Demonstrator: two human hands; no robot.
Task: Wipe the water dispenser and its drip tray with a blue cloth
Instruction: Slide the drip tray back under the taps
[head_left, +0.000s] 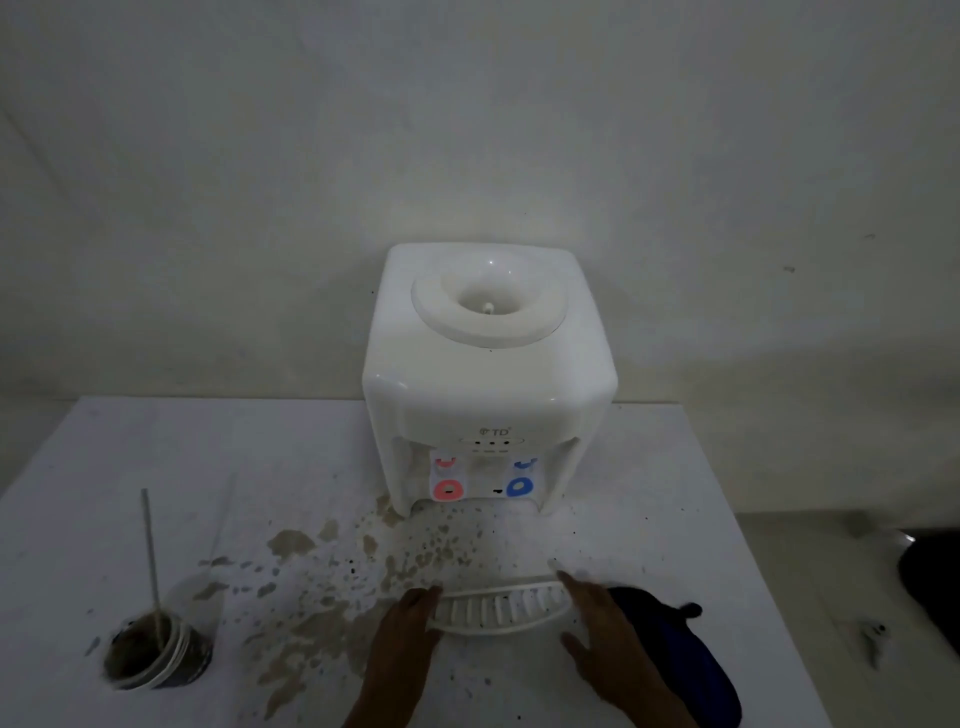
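A white tabletop water dispenser (488, 374) stands against the wall at the back of the table, with a red tap and a blue tap under its front. Its white slotted drip tray (501, 608) is off the dispenser and lies near the table's front edge. My left hand (408, 623) grips the tray's left end. My right hand (605, 634) rests at the tray's right end with fingers spread. The dark blue cloth (675, 654) lies on the table just right of my right hand, partly hidden by my wrist.
Brown splashes and specks (322, 587) cover the white table (675, 493) in front of and left of the dispenser. A jar of dark liquid with a stick in it (156, 654) stands at the front left. A dark object (930, 582) sits beyond the table's right edge.
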